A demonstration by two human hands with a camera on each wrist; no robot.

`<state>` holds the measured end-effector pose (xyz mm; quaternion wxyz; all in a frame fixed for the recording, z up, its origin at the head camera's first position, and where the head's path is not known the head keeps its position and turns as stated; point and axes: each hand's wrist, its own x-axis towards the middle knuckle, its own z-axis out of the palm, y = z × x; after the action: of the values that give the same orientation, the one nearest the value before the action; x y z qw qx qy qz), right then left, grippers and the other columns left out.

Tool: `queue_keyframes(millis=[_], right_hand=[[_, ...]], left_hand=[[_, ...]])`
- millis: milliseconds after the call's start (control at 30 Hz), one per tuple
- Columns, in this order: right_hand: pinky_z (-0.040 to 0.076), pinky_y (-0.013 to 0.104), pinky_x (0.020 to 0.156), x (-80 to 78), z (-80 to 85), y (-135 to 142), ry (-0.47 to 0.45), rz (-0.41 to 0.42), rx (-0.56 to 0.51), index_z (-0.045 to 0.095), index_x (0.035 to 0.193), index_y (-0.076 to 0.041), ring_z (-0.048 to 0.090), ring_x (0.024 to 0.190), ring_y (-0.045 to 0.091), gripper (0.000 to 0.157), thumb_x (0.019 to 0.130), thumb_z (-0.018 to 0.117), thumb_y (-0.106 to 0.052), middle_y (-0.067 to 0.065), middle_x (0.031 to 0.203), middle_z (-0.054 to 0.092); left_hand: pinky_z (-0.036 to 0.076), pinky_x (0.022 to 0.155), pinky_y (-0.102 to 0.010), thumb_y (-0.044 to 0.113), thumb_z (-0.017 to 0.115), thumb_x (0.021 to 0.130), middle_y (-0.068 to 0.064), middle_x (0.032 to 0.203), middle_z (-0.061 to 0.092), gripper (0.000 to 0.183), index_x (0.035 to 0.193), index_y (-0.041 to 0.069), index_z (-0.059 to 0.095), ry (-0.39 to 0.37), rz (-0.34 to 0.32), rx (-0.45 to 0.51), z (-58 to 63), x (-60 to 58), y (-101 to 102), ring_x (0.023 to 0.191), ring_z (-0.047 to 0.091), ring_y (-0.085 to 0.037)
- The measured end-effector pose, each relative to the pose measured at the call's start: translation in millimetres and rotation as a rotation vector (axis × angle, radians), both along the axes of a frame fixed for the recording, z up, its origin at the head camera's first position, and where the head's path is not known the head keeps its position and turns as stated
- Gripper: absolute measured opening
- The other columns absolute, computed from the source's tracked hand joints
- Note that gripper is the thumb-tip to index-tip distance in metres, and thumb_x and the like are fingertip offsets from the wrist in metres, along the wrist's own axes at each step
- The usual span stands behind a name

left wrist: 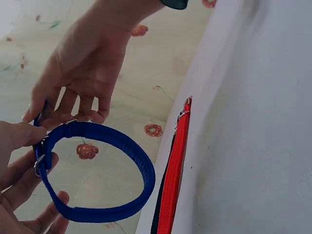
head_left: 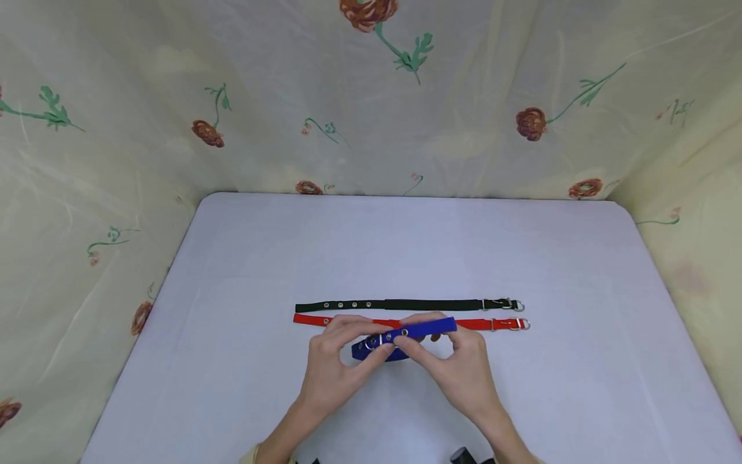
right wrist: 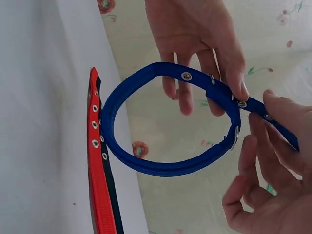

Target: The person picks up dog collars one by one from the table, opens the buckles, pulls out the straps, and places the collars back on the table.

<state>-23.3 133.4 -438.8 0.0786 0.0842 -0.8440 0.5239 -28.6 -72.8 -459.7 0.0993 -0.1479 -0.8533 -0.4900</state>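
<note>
Both hands hold a blue collar (head_left: 429, 328) above the table; its strap is bent round into a loop, as the blue collar (right wrist: 165, 168) shows in the right wrist view. My left hand (head_left: 336, 361) pinches the strap by the metal buckle between thumb and fingers. With thumb and fingers, my right hand (head_left: 464, 367) pinches the strap's free end, close to a metal eyelet. Beyond the hands a red collar (head_left: 475, 324) lies flat, partly hidden by them. Just behind it stretches a dark green collar (head_left: 429, 305), with eyelets at the left and a buckle and ring at the right.
The white table (head_left: 232, 258) has rounded far corners. A pale curtain (head_left: 452, 96) with printed flowers hangs around its back and sides. A small black object (head_left: 462, 455) shows at the bottom edge, by the right forearm.
</note>
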Motion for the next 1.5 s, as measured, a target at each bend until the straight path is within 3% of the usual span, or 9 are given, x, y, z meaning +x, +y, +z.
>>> queue_keyframes(millis=[100,267,633,867,1033,1267,1500], right_hand=[[0.05,0.024,0.079,-1.8,-1.8,0.6,0.067,0.055,0.047,0.079,0.118,-0.019,0.063,0.087,0.006,0.028,0.092,0.086,-0.012,-0.01,0.097,0.081],[0.051,0.022,0.072,-3.4,-4.5,-0.2,0.137,0.065,0.091,0.079,0.109,-0.015,0.059,0.081,0.002,0.022,0.09,0.085,-0.005,-0.01,0.087,0.075],[0.055,0.022,0.074,-6.1,0.0,0.9,-0.038,0.115,0.13,0.079,0.108,-0.021,0.061,0.083,0.003,0.018,0.092,0.085,-0.015,-0.012,0.093,0.076],[0.058,0.025,0.073,-7.8,1.8,2.4,-0.079,0.158,0.148,0.081,0.103,-0.022,0.061,0.082,0.003,0.011,0.094,0.085,-0.016,-0.009,0.098,0.075],[0.055,0.025,0.073,-6.5,2.1,3.8,-0.135,0.203,0.143,0.08,0.103,-0.019,0.058,0.082,0.002,0.008,0.096,0.082,-0.015,-0.009,0.09,0.069],[0.044,0.021,0.064,-3.2,-2.3,-0.8,-0.034,0.208,0.174,0.073,0.102,-0.019,0.053,0.076,0.01,0.014,0.094,0.076,-0.007,-0.009,0.082,0.057],[0.047,0.022,0.065,-2.6,-4.3,-2.1,-0.003,0.179,0.184,0.072,0.099,-0.02,0.056,0.075,0.009,0.02,0.091,0.076,-0.002,-0.01,0.085,0.063]], left_hand=[[0.058,0.095,-0.039,0.031,0.086,0.093,0.012,0.108,0.084,0.02,0.113,0.027,0.084,-0.08,-0.019,0.073,-2.0,-0.9,-0.5,0.11,0.07,-0.009],[0.061,0.093,-0.041,0.029,0.082,0.098,0.01,0.106,0.084,0.017,0.115,0.025,0.081,-0.149,-0.082,0.17,-4.3,-2.2,0.4,0.101,0.075,-0.008],[0.059,0.093,-0.037,0.029,0.079,0.1,0.008,0.106,0.083,0.015,0.115,0.028,0.078,-0.34,-0.08,0.251,-1.0,0.8,1.4,0.099,0.077,-0.008],[0.06,0.092,-0.033,0.027,0.078,0.101,0.004,0.107,0.083,0.016,0.116,0.026,0.077,-0.384,-0.099,0.289,-2.0,0.9,-0.9,0.098,0.078,-0.008],[0.059,0.092,-0.032,0.027,0.079,0.099,0.004,0.106,0.084,0.015,0.114,0.025,0.077,-0.404,-0.131,0.268,-2.7,1.2,-2.0,0.099,0.077,-0.007],[0.059,0.092,-0.032,0.028,0.078,0.1,0.003,0.109,0.083,0.015,0.115,0.025,0.076,-0.458,-0.154,0.274,-2.4,0.6,-0.1,0.1,0.078,-0.007],[0.058,0.094,-0.033,0.029,0.077,0.101,-0.002,0.115,0.083,0.018,0.117,0.021,0.076,-0.5,-0.136,0.277,-4.3,-0.7,0.1,0.101,0.078,-0.007]])
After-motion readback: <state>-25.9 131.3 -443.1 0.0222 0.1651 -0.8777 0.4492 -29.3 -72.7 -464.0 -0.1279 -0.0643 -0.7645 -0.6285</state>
